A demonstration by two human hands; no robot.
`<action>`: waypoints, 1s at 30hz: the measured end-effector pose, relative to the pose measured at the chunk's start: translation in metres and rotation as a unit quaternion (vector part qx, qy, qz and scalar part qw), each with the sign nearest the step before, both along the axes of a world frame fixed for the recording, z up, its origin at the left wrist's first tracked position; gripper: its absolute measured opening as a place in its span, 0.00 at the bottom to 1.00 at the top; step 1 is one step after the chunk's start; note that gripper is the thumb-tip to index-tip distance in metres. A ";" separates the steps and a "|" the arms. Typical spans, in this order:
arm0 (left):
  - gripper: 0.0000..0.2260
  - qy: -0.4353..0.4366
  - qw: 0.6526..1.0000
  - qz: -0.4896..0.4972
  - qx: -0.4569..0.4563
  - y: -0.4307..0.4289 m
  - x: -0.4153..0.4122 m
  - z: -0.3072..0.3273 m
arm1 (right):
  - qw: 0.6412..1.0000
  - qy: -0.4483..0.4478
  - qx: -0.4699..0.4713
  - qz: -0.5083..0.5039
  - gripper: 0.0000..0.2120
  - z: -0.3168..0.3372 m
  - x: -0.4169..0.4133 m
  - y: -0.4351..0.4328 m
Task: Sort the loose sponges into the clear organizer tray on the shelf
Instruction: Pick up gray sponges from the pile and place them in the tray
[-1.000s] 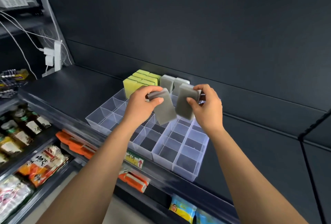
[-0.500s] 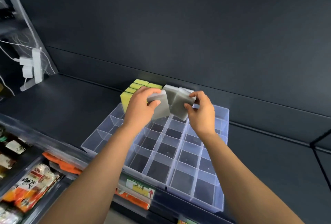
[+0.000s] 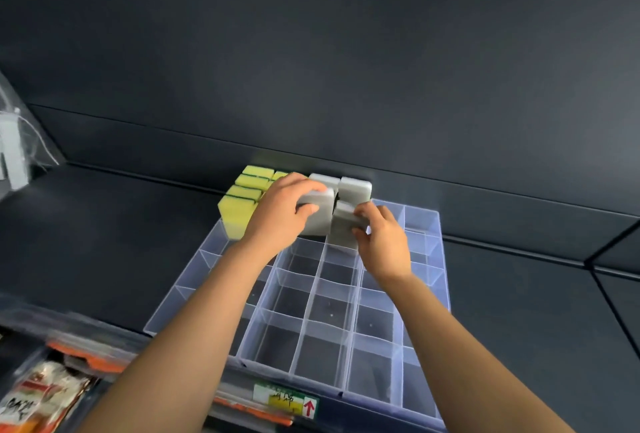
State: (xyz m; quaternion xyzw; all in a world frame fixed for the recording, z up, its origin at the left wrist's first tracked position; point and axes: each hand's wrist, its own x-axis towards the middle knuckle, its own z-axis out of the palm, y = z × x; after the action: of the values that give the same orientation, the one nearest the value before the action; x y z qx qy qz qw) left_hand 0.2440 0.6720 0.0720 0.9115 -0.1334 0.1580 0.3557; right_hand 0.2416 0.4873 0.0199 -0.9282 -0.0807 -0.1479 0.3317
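Left hand (image 3: 280, 214) grips a grey sponge (image 3: 320, 212), right hand (image 3: 381, 242) pinches a second grey sponge (image 3: 343, 230), both upright at the back of the tray (image 3: 427, 294). Yellow sponges (image 3: 239, 212) already stand back-left; front compartments look empty.

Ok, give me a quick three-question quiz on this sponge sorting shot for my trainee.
1. True or false: the left hand holds nothing.
2. The yellow sponges stand at which corner of the clear organizer tray? A far left, B near right, C near left.
3. The right hand grips a sponge of what colour?
Key: 1 false, it grips a grey sponge. 2 A. 3 grey.
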 end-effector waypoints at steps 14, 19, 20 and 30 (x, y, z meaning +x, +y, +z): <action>0.12 -0.022 0.994 -0.029 0.101 0.004 0.019 0.005 | 0.996 -0.065 -0.052 -0.015 0.17 0.003 0.004 0.001; 0.12 -0.038 0.992 -0.028 0.114 0.002 0.017 0.000 | 0.996 -0.066 -0.054 -0.011 0.15 0.004 0.004 0.002; 0.12 -0.038 0.992 -0.031 0.116 0.002 0.017 -0.001 | 0.996 -0.065 -0.055 -0.012 0.15 0.004 0.004 0.002; 0.08 -0.059 0.987 -0.009 0.152 -0.004 0.020 -0.012 | 0.995 -0.076 -0.071 -0.011 0.14 0.008 0.002 0.005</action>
State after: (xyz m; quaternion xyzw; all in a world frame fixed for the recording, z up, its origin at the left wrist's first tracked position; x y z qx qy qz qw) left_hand 0.2640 0.6682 0.0604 0.9427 -0.1851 0.1864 0.2057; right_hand 0.2438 0.4920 0.0281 -0.9363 -0.1057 -0.2158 0.2562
